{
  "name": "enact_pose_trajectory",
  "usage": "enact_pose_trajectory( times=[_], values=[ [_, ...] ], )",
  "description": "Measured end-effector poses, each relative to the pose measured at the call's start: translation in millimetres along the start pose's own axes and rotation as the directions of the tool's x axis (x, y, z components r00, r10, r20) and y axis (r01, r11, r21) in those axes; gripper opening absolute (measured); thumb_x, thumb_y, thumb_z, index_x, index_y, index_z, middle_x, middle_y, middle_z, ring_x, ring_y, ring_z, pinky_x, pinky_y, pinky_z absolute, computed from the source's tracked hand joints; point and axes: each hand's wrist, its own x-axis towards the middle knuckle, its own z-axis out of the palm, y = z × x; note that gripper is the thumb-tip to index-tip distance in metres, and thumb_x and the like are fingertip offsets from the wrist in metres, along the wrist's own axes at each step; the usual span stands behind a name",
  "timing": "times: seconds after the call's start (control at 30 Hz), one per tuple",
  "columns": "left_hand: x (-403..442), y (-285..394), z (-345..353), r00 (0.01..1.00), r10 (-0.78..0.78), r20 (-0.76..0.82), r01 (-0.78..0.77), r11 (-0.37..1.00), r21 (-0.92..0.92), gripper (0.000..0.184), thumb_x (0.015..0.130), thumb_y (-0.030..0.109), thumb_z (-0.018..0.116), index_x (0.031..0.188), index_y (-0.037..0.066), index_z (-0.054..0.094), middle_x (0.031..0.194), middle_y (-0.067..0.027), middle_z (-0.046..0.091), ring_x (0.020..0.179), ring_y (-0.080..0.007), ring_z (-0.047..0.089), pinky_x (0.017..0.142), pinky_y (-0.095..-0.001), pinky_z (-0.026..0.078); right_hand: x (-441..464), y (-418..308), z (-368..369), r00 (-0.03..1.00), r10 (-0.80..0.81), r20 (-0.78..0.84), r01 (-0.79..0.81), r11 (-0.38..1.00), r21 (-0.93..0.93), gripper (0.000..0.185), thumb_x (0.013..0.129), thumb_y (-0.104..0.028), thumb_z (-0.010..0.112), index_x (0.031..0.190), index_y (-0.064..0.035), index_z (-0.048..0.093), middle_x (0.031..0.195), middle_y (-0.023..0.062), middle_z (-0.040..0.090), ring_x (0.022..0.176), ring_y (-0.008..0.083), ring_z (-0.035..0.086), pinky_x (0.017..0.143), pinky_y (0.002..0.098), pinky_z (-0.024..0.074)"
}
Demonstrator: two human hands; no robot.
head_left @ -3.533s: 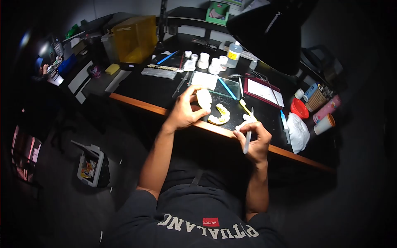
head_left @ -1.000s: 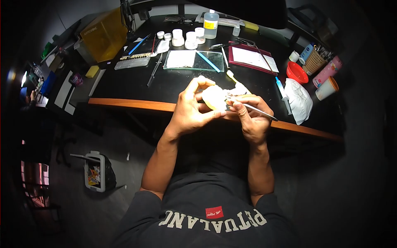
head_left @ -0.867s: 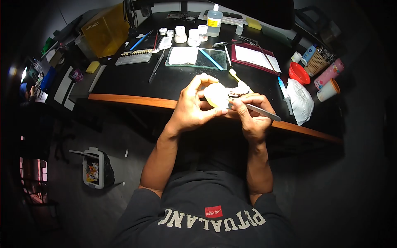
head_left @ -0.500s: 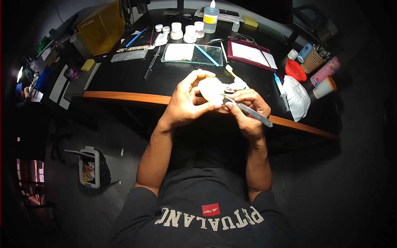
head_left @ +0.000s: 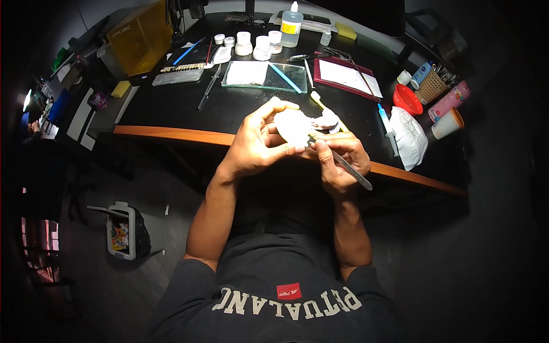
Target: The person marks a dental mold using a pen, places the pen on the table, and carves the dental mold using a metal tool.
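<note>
A pale, brightly lit dental cast [head_left: 292, 127] is pinched between the thumb and fingers of my left hand [head_left: 257, 140], above the table's front edge. My right hand [head_left: 341, 162] grips a flat metal tool [head_left: 353, 171] like a pen, its tip at the right side of the cast. The tip itself is hard to make out in the glare. Just beyond my right fingers lie a whitish, curved piece [head_left: 325, 121] and a yellow-handled brush [head_left: 318, 100].
Behind the hands are a glass slab [head_left: 291, 84], white jars [head_left: 262, 48] and a labelled bottle [head_left: 290, 28]. To the right sit a maroon clipboard [head_left: 349, 76], a syringe [head_left: 386, 128], a crumpled white bag [head_left: 409, 139] and a red bowl [head_left: 407, 100]. A person's hand [head_left: 35, 126] shows far left.
Since the earliest frame, my right hand has brought the tool up to the cast. Over the last half second the tool's rear end has swung downward and slightly left; my left hand keeps its hold.
</note>
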Motion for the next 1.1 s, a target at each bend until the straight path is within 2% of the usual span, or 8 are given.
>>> enact_pose_trajectory(
  times=[0.1,0.2,0.77,0.87,1.1],
  values=[
    [1,1,0,1.000,-0.006,-0.007,0.006,1.000,0.013,0.068,0.079,-0.001,0.087,0.138,-0.003,0.052,0.126,-0.0118,0.064,0.119,-0.0180,0.066,0.104,-0.0322,0.055,0,0,1,1.000,-0.024,0.003,0.023,0.999,0.034,0.014,0.094,0.009,0.070,0.099,0.0029,0.059,0.099,0.0180,0.068,0.087,0.0194,0.075,0.080,0.0291,0.0639],
    [0,-1,0,1.000,0.007,-0.009,-0.007,1.000,0.026,0.067,0.079,-0.001,0.088,0.137,-0.003,0.053,0.125,-0.0114,0.065,0.117,-0.0180,0.066,0.105,-0.0322,0.055,1,0,5,0.998,-0.024,-0.063,0.026,0.999,0.033,0.016,0.092,0.005,0.075,0.092,0.0022,0.060,0.094,0.0175,0.071,0.083,0.0158,0.074,0.068,0.0260,0.0599],
    [-1,-8,-2,0.999,0.029,-0.015,-0.030,0.999,-0.021,0.070,0.073,-0.002,0.092,0.133,-0.003,0.056,0.123,-0.0111,0.068,0.115,-0.0194,0.069,0.103,-0.0338,0.058,7,-8,-5,0.995,-0.101,-0.005,0.099,0.985,-0.138,0.024,0.083,0.010,0.081,0.080,-0.0007,0.059,0.083,0.0162,0.072,0.079,0.0215,0.077,0.066,0.0288,0.0593],
    [0,-6,-3,1.000,0.005,-0.014,-0.005,1.000,0.019,0.065,0.073,-0.002,0.093,0.125,-0.001,0.054,0.127,-0.0131,0.067,0.120,-0.0194,0.067,0.105,-0.0361,0.058,7,-7,-6,0.995,-0.099,0.003,0.099,0.985,-0.144,0.024,0.082,0.010,0.081,0.079,-0.0007,0.059,0.082,0.0160,0.072,0.079,0.0212,0.077,0.066,0.0289,0.0593],
    [0,-8,-3,1.000,0.007,-0.022,-0.007,1.000,-0.003,0.072,0.072,-0.002,0.093,0.134,-0.003,0.056,0.123,-0.0115,0.068,0.116,-0.0195,0.069,0.103,-0.0344,0.058,8,-6,-6,0.992,-0.123,0.008,0.122,0.982,-0.141,0.024,0.082,0.011,0.081,0.079,-0.0009,0.060,0.082,0.0158,0.073,0.077,0.0203,0.076,0.065,0.0288,0.0585]
  ],
)
